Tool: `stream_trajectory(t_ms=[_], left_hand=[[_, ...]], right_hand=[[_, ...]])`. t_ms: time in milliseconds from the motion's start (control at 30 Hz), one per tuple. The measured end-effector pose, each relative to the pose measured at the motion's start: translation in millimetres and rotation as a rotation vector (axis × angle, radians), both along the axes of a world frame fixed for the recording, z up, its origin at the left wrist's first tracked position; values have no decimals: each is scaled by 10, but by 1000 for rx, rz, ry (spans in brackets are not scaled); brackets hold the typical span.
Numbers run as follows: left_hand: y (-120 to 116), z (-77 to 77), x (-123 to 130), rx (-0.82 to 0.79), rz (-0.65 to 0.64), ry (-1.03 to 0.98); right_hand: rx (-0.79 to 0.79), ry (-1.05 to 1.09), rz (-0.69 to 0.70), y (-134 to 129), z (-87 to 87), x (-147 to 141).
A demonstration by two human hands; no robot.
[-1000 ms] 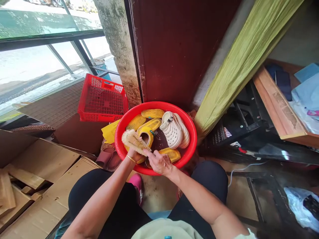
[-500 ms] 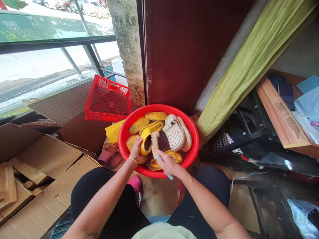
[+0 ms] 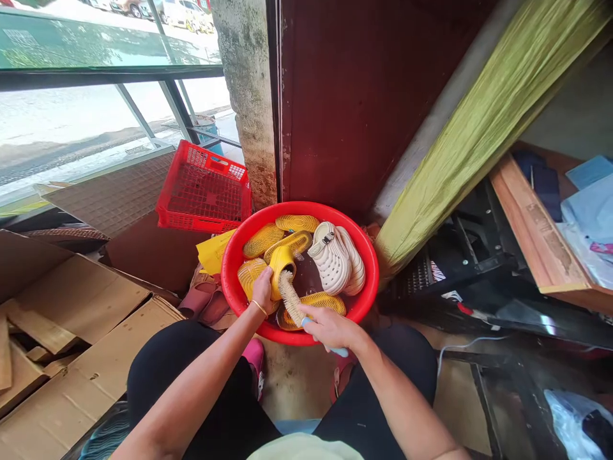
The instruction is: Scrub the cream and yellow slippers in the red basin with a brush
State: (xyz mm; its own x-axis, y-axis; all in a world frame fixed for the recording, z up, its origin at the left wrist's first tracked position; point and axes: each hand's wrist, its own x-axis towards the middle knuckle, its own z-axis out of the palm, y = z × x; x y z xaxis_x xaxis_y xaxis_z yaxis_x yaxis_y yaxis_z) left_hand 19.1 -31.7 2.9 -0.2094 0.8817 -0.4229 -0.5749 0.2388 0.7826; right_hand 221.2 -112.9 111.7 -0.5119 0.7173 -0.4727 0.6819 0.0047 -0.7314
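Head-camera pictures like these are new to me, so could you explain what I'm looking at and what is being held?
All of these come from one camera worn on a seated person's head, looking down at their own two hands; no machine is involved. The left hand holds a yellow slipper. The right hand grips a scrubbing brush, its bristles near the slipper. Both hands work over a red plastic basin, which also holds more yellow footwear and white perforated clogs. A red plastic crate and opened cardboard lie to the left.
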Motion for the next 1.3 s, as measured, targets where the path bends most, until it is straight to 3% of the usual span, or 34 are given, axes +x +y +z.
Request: stream_trajectory(t_ms=[100,233,300,533,733,867,1067,1233,1300], left_hand=[[-75,-15,90,20,-5,78],[-218,2,247,102,-124,168],[-259,24,285,112,-131,173],[-242,36,176,103,-118,181],[-146,42,75,118,-79,194],[-82,92,26,37,-131,135],[-46,111,33,-17,-143,370],[-134,121,83,17,-153,558],[-174,132,72,35,-178,622]], right_hand=[[-71,55,-140,140,-207,-122],[-56,157,-410,382,-460,-347],[-40,207,-446,474,-529,-410],[-249,302,-268,538,-473,-162],[-365,226,-50,347,-281,119],[-371,107,-6,205,-104,374],[-137,47,-99,53,33,705],[339,-137,-66,73,-185,307],[412,-307,-122,182,-255,168]])
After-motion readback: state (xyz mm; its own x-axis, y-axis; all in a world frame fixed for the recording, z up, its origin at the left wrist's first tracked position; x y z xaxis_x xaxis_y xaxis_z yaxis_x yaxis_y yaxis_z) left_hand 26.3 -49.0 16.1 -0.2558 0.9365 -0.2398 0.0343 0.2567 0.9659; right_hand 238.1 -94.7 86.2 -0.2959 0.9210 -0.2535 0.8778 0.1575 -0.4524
